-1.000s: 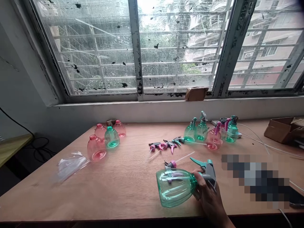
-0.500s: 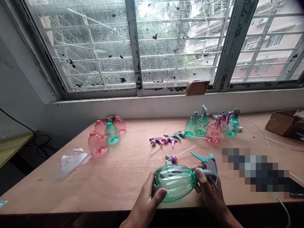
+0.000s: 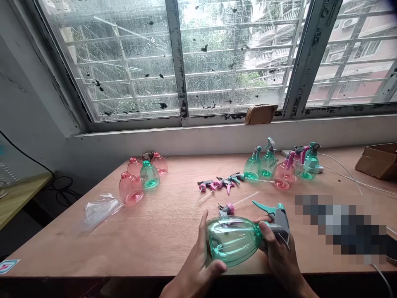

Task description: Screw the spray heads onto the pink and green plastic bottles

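A clear green spray bottle lies on its side near the front edge of the wooden table. My left hand is wrapped round its round base, thumb up along the side. My right hand grips its neck, just under the grey and teal trigger head. A loose pink-collared trigger head with a white tube lies just behind the bottle.
Three more loose trigger heads lie mid-table. Several capless pink and green bottles stand at the left, several bottles with trigger heads at the back right. A plastic bag lies left, a cardboard box far right, white cables beside it.
One second ago only my right hand held the bottle. My left hand has come in from below and closed round the bottle's base.
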Demonstrator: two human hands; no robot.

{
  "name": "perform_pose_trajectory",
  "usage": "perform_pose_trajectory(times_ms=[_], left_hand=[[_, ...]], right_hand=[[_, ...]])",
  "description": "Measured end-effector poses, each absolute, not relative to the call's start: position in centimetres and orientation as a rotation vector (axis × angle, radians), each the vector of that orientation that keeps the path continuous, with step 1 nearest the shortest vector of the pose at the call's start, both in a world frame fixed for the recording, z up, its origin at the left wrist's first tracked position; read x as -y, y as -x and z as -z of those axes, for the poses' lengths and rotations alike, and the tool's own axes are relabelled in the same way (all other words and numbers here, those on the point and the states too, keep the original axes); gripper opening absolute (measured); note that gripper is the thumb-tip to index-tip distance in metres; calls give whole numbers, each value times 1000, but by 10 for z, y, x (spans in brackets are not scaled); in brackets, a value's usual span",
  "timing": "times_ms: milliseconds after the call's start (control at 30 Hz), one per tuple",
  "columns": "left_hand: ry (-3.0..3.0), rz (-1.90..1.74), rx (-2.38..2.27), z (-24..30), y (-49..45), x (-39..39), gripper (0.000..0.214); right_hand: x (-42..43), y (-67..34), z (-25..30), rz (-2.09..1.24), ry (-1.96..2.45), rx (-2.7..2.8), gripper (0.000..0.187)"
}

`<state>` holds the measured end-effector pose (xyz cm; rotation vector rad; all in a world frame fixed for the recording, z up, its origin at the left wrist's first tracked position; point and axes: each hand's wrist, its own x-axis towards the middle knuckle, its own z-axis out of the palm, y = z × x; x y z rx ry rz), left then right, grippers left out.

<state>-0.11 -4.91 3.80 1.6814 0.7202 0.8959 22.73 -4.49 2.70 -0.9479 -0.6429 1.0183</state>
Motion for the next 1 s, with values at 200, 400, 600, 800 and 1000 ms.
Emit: perform_pose_trajectory(times_ms=[200,400,600,800,1000], left_hand=[[-1429,-871,-662,-57,3,46,98],[-1484,-997,-666,-40,-2,46,95],[-1391,-959,-656,-52,3,46,110],[-1443,-904,-703,-67,4,46,80],[-1430,-1053,-665,-33,2,42,106]], right_hand=[[46,-227,-27,-1014,969,622,54],[46,-229,-26,-982,997,689,51],[49,-226,-26,-933,1007,723,52],[48,-221,-35,-997,967,785,51],[44,-225,-30,-1059,938,725,49]])
